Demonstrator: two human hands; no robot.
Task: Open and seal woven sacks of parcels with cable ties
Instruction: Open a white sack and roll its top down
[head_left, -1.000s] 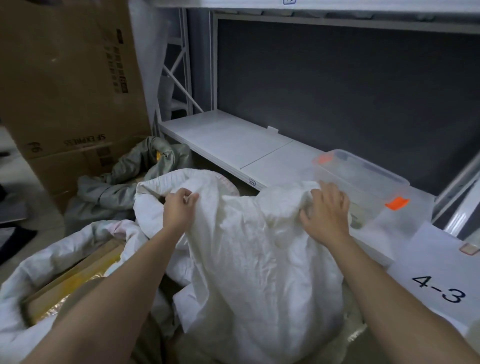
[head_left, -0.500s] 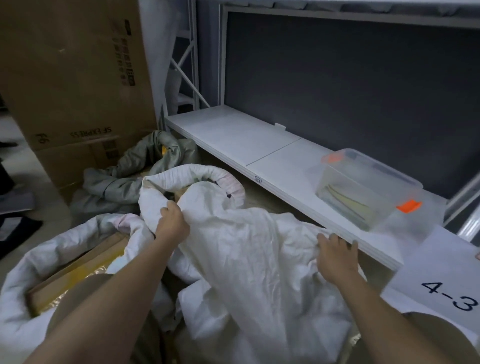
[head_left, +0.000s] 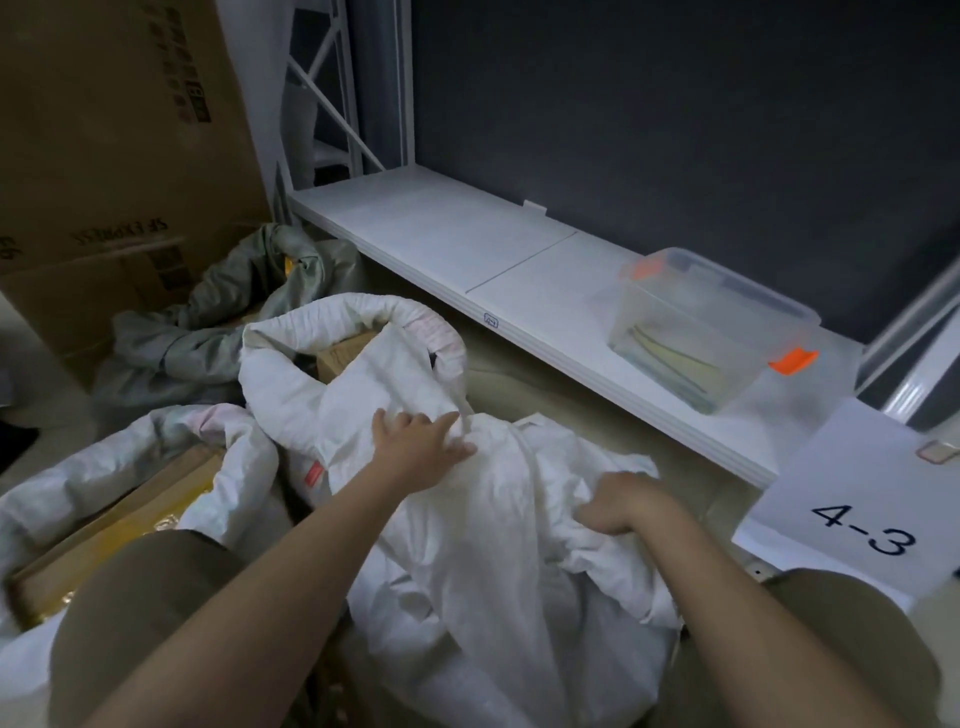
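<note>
A white woven sack (head_left: 498, 582) lies crumpled between my knees, its top fabric bunched. My left hand (head_left: 415, 447) rests on the sack's upper folds with fingers spread and fairly straight. My right hand (head_left: 626, 506) grips a gathered fold of the same sack lower right, fingers curled under. Behind it stands another white sack (head_left: 332, 358) with a rolled-down rim, a cardboard parcel (head_left: 340, 353) showing inside. A third open sack (head_left: 119, 499) at the left holds a flat brown box. A clear plastic box (head_left: 711, 332) with orange clips, holding pale strips, sits on the shelf.
A low white shelf (head_left: 467, 244) runs along the dark back wall. A paper sign reading 4-3 (head_left: 867, 519) hangs at its right end. Large cardboard boxes (head_left: 114, 145) stand at the left, with a grey-green bag (head_left: 218, 322) slumped before them.
Both hands have dropped with the sack's top, which has gone from held high to bunched low. My left hand moved right onto the folds; my right hand moved down and curled in.
</note>
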